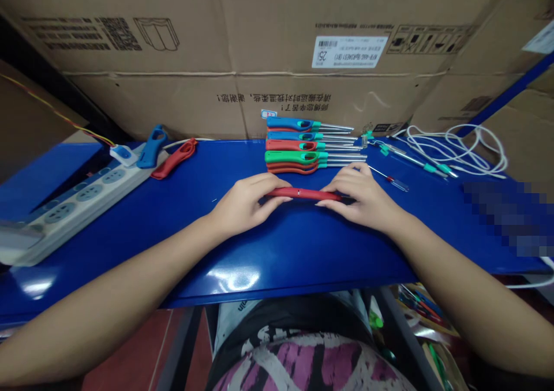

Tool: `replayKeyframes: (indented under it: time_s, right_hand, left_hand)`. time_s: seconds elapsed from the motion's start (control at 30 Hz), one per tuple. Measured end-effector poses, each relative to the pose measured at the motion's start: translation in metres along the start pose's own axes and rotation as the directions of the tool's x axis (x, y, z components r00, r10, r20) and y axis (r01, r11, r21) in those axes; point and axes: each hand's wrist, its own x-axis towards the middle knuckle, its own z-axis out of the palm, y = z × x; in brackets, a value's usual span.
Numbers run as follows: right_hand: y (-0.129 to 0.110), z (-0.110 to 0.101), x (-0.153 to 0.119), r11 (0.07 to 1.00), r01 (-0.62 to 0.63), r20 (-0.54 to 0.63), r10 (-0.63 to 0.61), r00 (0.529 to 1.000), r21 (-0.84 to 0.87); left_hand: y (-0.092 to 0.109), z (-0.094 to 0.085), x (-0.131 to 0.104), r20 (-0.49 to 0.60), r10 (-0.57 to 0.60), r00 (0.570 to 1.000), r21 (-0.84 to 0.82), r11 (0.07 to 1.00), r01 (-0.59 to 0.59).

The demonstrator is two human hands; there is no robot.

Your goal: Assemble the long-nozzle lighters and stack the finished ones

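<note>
Both hands hold a red lighter casing (pixel 305 193), level and edge-on, just above the blue table. My left hand (pixel 249 203) pinches its left end between thumb and fingers. At the other end, my right hand (pixel 361 198) grips it the same way, its fingers hiding the tip. Just beyond lies a stack of long-nosed lighters (pixel 292 157) in blue, red, green and orange, their metal tubes pointing right. A small screwdriver (pixel 398 184) with a clear handle rests past my right hand. Loose lighter tubes (pixel 411 155) with turquoise parts lie behind it.
A white power strip (pixel 93 198) runs along the left, with a blue casing (pixel 152 147) and a red casing (pixel 174 158) at its far end. A coiled white cable (pixel 467 149) lies at the back right. Cardboard (pixel 173 97) walls off the back of the table (pixel 208 275).
</note>
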Motion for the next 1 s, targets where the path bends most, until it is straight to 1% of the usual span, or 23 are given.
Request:
replayKeyframes:
  time_s: [0.13,0.23,0.4,0.5,0.63,0.7,0.77,0.83,0.87,0.9,0.93,0.97,1.0]
  right_hand:
    - [0.003,-0.001,0.0,0.998,-0.059,0.002,0.059,0.998,-0.024]
    - [0.004,-0.001,-0.001,0.996,-0.069,-0.009,0.069,0.998,-0.061]
    - [0.007,-0.001,-0.002,0.994,-0.045,-0.028,0.042,0.999,-0.102]
    - [0.007,-0.001,-0.002,0.992,-0.041,-0.026,0.038,0.999,-0.119]
    - [0.004,-0.001,-0.001,0.989,-0.069,-0.009,0.069,0.998,-0.132]
    - [0.003,-0.001,0.0,0.989,-0.071,0.026,0.075,0.997,-0.13]
    - [0.002,-0.001,0.0,0.991,-0.061,0.051,0.067,0.996,-0.116]
    - [0.001,-0.002,0.0,0.994,-0.042,0.045,0.047,0.998,-0.097]
    - [0.0,-0.002,0.0,0.996,-0.027,0.037,0.031,0.999,-0.087]
    - [0.0,-0.002,0.0,0.997,-0.007,0.022,0.009,1.0,-0.079]
    - [-0.001,-0.002,0.0,0.997,0.018,0.003,-0.018,1.0,-0.072]
    - [-0.001,-0.001,0.0,0.997,0.049,-0.019,-0.05,0.999,-0.064]
    - [-0.002,-0.001,0.0,0.995,0.081,-0.042,-0.083,0.996,-0.056]
  left_hand:
    - [-0.003,-0.002,0.001,-0.021,-0.026,0.999,-0.021,0.999,0.025]
    - [-0.006,-0.004,0.002,-0.033,-0.027,0.999,-0.011,1.0,0.027]
    - [-0.006,-0.004,0.002,0.019,0.004,1.0,0.003,1.0,-0.004]
    - [-0.004,-0.003,0.002,0.044,0.051,0.998,0.06,0.997,-0.054]
    - [-0.003,-0.004,0.002,0.05,0.092,0.994,0.18,0.979,-0.1]
    - [-0.004,-0.006,0.001,0.053,0.111,0.992,0.201,0.972,-0.12]
    - [-0.004,-0.006,0.0,0.049,0.108,0.993,0.193,0.974,-0.115]
    - [-0.003,-0.005,0.0,0.027,0.06,0.998,0.157,0.986,-0.063]
    - [-0.001,-0.004,0.0,0.006,0.012,1.0,0.119,0.993,-0.013]
    - [0.001,-0.002,0.0,-0.012,-0.063,0.998,0.059,0.996,0.064]
    - [0.004,0.0,0.001,-0.013,-0.166,0.986,-0.026,0.986,0.165]
    - [0.006,0.002,0.002,0.001,-0.293,0.956,-0.134,0.947,0.29]
    - [0.009,0.003,0.004,0.067,-0.432,0.9,-0.253,0.865,0.434]
